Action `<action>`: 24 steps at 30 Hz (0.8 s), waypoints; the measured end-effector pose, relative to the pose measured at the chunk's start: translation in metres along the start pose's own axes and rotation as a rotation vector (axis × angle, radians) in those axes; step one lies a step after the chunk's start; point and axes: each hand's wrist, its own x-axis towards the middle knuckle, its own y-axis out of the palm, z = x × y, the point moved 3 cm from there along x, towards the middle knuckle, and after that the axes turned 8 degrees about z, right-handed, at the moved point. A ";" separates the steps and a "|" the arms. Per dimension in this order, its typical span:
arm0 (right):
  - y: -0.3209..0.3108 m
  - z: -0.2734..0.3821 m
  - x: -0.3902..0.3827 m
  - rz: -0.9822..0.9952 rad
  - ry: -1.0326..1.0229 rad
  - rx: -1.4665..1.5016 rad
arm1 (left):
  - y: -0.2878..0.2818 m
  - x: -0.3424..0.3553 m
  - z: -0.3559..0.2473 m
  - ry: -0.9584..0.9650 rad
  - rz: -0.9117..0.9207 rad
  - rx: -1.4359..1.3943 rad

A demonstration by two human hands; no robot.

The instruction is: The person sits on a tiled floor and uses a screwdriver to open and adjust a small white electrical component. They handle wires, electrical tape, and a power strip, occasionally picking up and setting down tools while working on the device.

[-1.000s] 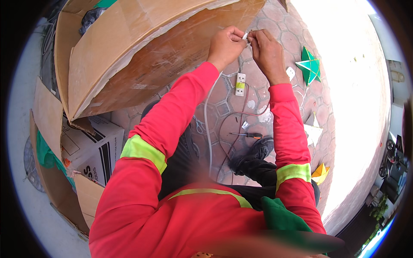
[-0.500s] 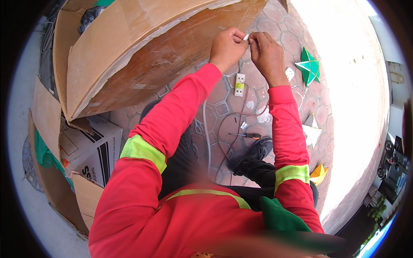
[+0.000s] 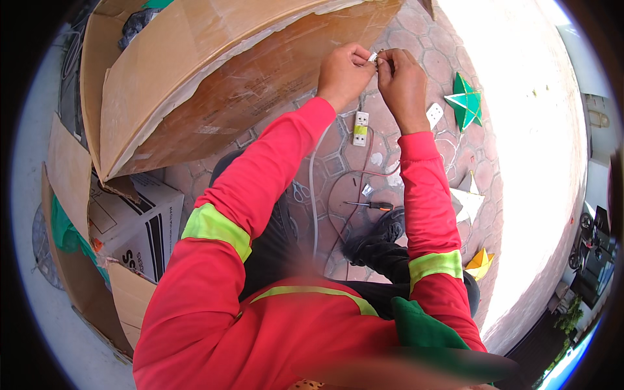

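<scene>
Both my hands are raised at the top middle, close together beside the edge of a large cardboard structure [image 3: 175, 65]. A small white piece [image 3: 372, 57] is pinched in the fingertips of my left hand [image 3: 344, 73]. The fingers of my right hand [image 3: 404, 88] are closed at its right end, on something too small to make out. Below the hands, a white socket block [image 3: 361, 135] with a yellow-green band lies on the paving, its cord running down. Another white socket strip [image 3: 435, 115] is beside my right wrist.
Star-shaped lanterns stand on the right: green [image 3: 465, 104], white [image 3: 467, 200] and yellow [image 3: 480, 263]. A screwdriver [image 3: 380, 206] lies by my shoe [image 3: 390, 224], scissors [image 3: 300, 191] by my leg. Cords loop across the hexagonal paving. A printed carton [image 3: 146, 214] sits at left.
My right forearm has shifted slightly left, showing more of the white socket strip beside its wrist. Both hands stay at the small white piece.
</scene>
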 end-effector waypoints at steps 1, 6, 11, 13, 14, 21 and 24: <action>0.000 0.000 0.000 -0.007 -0.010 0.000 | 0.001 0.000 0.000 0.000 -0.007 -0.008; -0.002 -0.001 -0.002 -0.055 -0.041 0.048 | 0.001 0.000 0.000 0.055 -0.020 -0.008; -0.001 -0.001 -0.005 -0.064 -0.008 -0.010 | 0.004 0.000 0.000 0.047 -0.002 -0.014; -0.001 0.001 -0.005 -0.062 0.009 -0.054 | 0.004 -0.001 -0.002 0.061 -0.017 -0.002; 0.000 0.003 -0.005 -0.067 0.021 -0.070 | 0.005 -0.001 -0.001 0.056 -0.014 -0.032; -0.007 0.013 -0.006 -0.116 -0.011 -0.183 | 0.011 0.000 0.007 -0.062 0.007 -0.243; -0.009 0.011 -0.005 -0.091 0.025 -0.148 | 0.014 0.002 0.012 -0.113 0.038 -0.378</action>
